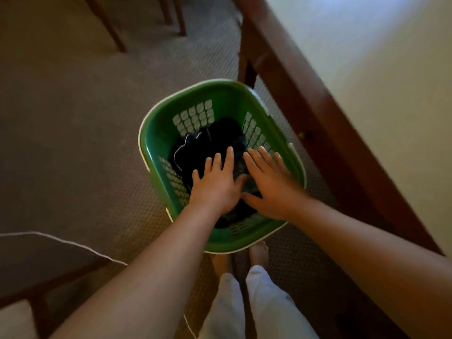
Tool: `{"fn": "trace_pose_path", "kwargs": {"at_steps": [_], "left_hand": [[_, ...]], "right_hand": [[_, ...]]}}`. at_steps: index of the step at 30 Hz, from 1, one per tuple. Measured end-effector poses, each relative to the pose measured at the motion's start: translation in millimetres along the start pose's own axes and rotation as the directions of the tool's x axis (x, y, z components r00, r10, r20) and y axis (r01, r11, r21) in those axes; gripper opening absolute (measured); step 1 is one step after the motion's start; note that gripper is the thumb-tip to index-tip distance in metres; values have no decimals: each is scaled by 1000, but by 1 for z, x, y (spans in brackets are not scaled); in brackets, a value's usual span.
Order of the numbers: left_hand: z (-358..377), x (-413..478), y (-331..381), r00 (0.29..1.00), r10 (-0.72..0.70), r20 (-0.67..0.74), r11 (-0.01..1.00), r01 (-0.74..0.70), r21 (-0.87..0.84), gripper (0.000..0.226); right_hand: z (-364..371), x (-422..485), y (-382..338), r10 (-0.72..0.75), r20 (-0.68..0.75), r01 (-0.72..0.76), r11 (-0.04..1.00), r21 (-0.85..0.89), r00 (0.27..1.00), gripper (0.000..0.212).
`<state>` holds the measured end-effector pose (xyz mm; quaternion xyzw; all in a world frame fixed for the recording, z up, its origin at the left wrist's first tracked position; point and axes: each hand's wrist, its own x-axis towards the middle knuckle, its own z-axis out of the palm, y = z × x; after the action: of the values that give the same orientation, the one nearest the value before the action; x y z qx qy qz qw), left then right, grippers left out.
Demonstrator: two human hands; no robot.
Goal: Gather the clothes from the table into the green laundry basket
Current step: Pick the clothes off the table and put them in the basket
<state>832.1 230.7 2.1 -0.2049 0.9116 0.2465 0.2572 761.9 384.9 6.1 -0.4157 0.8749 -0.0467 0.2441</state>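
Clothes [208, 148] — dark, soft, surely light and limp — lie heaped in the green basket [156, 133] at centre frame, with left hand [215, 187] and right hand [271, 189] flat-fingered over them, grasping nothing; any bunched fold would serve as a hold.

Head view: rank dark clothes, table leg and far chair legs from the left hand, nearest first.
1. Dark clothes: directly under the left hand, inside the green basket.
2. Table leg: beyond the basket, to the right.
3. Chair legs: farthest, top of view.
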Motion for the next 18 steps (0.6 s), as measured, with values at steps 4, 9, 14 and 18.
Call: {"fn": "trace_pose_path", "kwargs": {"at_steps": [4, 9, 14, 18], "left_hand": [[-49, -40, 31, 994, 103, -17, 989, -101, 108, 77], [-94, -78, 77, 956, 286, -71, 934, -261, 245, 75], [-121, -98, 139, 880, 471, -59, 837, -425, 345, 74], [-126, -114, 194, 808, 589, -25, 740, -527, 419, 72]], "right_hand": [[-52, -51, -12, 85, -113, -78, 995, 62, 990, 92], [-95, -110, -18, 196, -305, -188, 981, 57, 932, 77], [-132, -163, -7, 340, -423, -316, 940, 128, 840, 70], [-159, -211, 5, 488, -464, -438, 872, 220, 739, 64]]}}
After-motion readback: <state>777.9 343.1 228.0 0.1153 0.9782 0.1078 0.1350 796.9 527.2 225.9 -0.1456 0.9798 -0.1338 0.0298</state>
